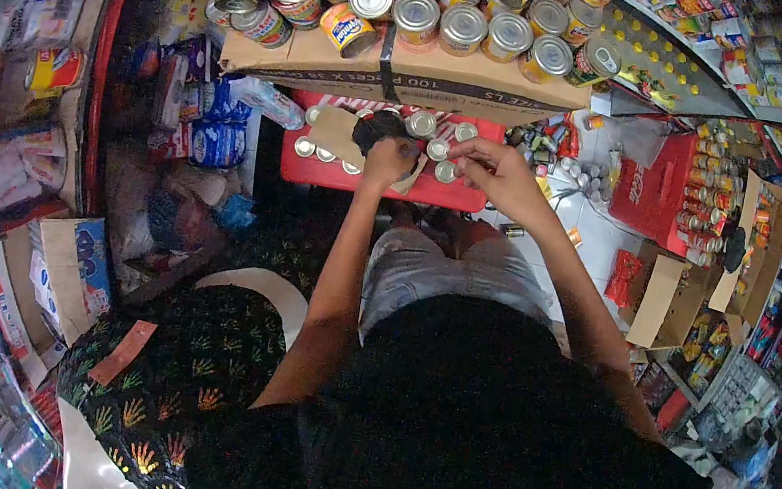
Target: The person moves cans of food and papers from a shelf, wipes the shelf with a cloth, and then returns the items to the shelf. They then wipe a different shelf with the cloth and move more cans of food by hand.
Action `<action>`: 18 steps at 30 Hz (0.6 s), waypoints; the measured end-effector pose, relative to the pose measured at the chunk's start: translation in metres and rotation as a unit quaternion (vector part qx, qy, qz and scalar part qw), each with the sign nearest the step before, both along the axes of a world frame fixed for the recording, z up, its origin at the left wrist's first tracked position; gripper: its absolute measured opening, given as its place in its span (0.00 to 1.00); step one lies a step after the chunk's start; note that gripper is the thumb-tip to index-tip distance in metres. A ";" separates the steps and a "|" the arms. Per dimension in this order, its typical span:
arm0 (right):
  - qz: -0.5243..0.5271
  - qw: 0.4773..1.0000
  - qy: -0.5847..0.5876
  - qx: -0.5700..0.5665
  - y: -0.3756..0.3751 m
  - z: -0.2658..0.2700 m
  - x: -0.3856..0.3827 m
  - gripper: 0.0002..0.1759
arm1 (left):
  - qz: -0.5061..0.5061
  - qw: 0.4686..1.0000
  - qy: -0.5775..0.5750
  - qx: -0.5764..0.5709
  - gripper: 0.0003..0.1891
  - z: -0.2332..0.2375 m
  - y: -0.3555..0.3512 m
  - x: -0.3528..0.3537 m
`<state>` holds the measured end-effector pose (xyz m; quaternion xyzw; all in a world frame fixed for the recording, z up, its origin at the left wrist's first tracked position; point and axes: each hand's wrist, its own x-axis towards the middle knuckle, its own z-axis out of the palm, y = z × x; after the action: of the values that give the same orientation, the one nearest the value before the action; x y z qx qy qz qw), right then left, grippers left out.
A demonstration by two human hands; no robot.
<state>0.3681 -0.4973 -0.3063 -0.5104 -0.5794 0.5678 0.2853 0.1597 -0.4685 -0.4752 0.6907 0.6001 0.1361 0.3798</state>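
My left hand (pixel 389 161) is closed around a bunched black cloth (pixel 383 128), above a red stool-like surface (pixel 306 171). My right hand (pixel 497 174) is to its right, fingers curled with their tips at the side of a small can (pixel 439 148) whose silver lid faces up. Other small cans stand around both hands, among them one can (pixel 466 132) just behind my right fingers and another can (pixel 445 172) just below them. Beside my left hand lies a flap of brown cardboard (pixel 332 131), partly covering some cans.
A large cardboard box (pixel 474 95) stacked with several cans (pixel 415 13) stands just beyond the red surface. Shelves of packets flank me. On the right are a red crate (pixel 652 188), rows of cans (pixel 707 206) and an open carton (pixel 671 297). A patterned black bag-like item (pixel 191 366) sits left.
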 end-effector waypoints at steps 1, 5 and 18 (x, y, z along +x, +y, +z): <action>0.012 0.999 -0.033 -0.004 0.001 0.005 0.002 0.11 | -0.021 0.995 0.084 0.054 0.24 -0.055 -0.007 -0.016; 0.009 0.987 -0.158 -0.030 -0.003 0.015 0.009 0.11 | 0.246 0.965 0.079 -0.050 0.38 -0.122 -0.031 -0.033; -0.076 0.994 0.073 -0.042 -0.023 -0.006 0.011 0.09 | 0.254 0.954 -0.147 -0.066 0.17 -0.034 -0.003 -0.019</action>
<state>0.3789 -0.5200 -0.3123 -0.5215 -0.4922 0.6042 0.3475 0.1407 -0.4712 -0.5089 0.4614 0.7008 0.2884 0.4614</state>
